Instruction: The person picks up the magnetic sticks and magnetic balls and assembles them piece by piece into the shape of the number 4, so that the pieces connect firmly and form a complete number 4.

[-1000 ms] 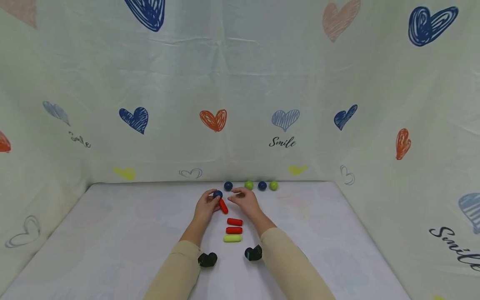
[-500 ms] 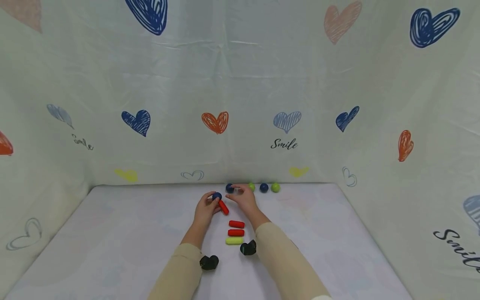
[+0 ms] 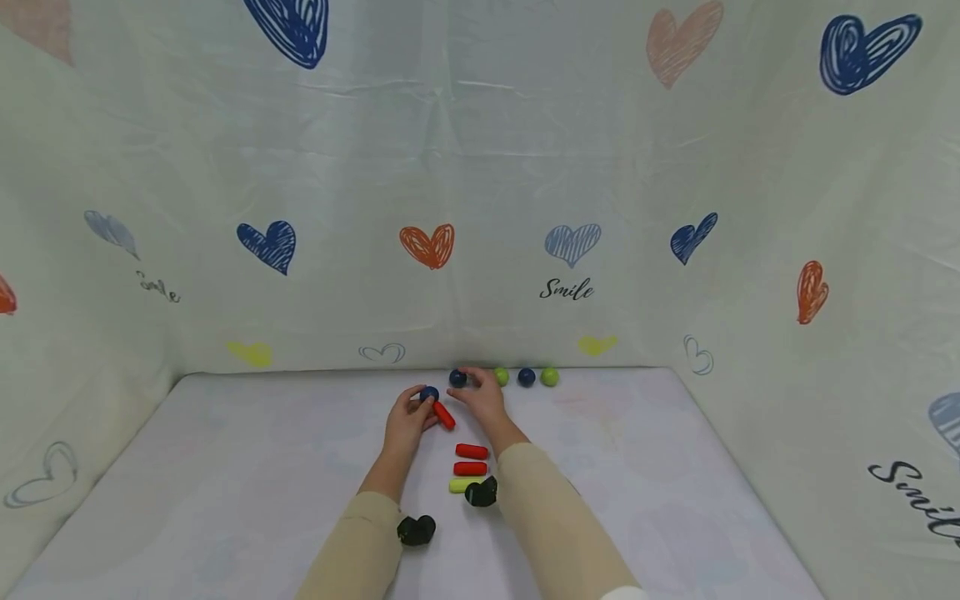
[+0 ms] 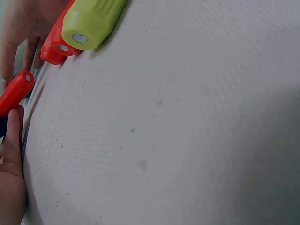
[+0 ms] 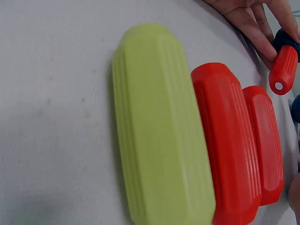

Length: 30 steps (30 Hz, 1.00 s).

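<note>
My left hand (image 3: pixel 403 425) pinches a dark blue ball (image 3: pixel 429 394) joined to one end of a red magnetic rod (image 3: pixel 444 415). The rod slants toward me, and its free end shows a round silvery tip in the right wrist view. My right hand (image 3: pixel 489 406) reaches over the far part of the table, thumb and forefinger apart on either side of a second blue ball (image 3: pixel 456 378) that sits at the back edge. In the left wrist view, my right hand (image 4: pixel 35 18) hangs beyond the rods, fingers pointing down.
Two more red rods (image 3: pixel 472 451) and a yellow-green rod (image 5: pixel 159 122) lie in a row between my forearms. Along the back edge stand a green ball (image 3: pixel 502 377), a blue ball (image 3: pixel 527 377) and another green ball (image 3: pixel 550 377). A heart-printed cloth (image 3: pixel 360 292) rises behind.
My right hand has moved left and away from me, to the second blue ball. My left hand keeps the ball and red rod nearly still.
</note>
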Tool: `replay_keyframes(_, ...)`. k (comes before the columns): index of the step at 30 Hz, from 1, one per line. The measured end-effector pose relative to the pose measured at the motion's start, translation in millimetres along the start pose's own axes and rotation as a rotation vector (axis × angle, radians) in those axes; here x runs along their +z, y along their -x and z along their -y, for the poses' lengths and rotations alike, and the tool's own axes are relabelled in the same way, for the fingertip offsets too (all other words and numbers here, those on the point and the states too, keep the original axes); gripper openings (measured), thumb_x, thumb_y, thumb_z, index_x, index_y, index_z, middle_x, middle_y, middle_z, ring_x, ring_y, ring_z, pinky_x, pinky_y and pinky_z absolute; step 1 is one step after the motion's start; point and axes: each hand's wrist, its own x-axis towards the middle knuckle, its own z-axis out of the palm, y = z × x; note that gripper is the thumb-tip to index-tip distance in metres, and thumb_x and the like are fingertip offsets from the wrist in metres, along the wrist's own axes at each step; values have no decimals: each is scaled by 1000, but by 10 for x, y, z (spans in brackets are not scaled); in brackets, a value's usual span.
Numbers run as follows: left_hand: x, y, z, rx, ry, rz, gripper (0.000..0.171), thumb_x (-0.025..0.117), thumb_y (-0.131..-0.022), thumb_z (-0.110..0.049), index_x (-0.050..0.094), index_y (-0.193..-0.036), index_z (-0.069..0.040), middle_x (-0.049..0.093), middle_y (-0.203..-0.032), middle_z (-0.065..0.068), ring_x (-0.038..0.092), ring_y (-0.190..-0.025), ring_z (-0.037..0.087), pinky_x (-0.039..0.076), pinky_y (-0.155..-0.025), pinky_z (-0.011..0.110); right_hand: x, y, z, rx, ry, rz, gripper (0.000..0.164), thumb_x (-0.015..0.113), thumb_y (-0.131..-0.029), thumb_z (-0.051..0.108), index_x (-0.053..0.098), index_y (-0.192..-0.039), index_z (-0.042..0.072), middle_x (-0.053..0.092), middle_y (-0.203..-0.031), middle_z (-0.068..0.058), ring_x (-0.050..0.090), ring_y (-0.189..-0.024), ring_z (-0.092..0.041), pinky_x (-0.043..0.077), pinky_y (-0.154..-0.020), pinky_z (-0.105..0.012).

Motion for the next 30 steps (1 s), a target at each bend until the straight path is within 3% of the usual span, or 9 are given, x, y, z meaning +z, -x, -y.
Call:
replay_keyframes(7, -18, -4, -3, -15, 1, -11, 43, 58, -99, -13, 46, -139, -2, 54, -118, 26, 63, -92, 23, 56, -78, 27, 25, -25, 49, 43, 44, -8, 43, 81, -80, 15, 68, -121, 12, 58, -132, -10, 51, -124, -32, 42, -103, -43)
replay_keyframes(14, -31, -5, -2, -20, 14, -18, 43, 58, -99, -13, 46, -139, -2, 54, -116, 26, 63, -88, 19, 56, -76, 25, 42, -7, 90, 56, 82, -69, 36, 81, -79, 12, 71, -113, 12, 64, -124, -8, 56, -115, -29, 45, -99, -42)
replay_keyframes(30, -50, -6, 31, -18, 19, -13, 43, 58, -99, -14, 46, -139, -2, 56, -114, 25, 65, -88, 19, 56, -78, 27, 68, -21, 98, 81, 57, -104, 18, 80, -79, 7, 67, -91, 12, 66, -109, -7, 57, -104, -27, 46, -95, -42)
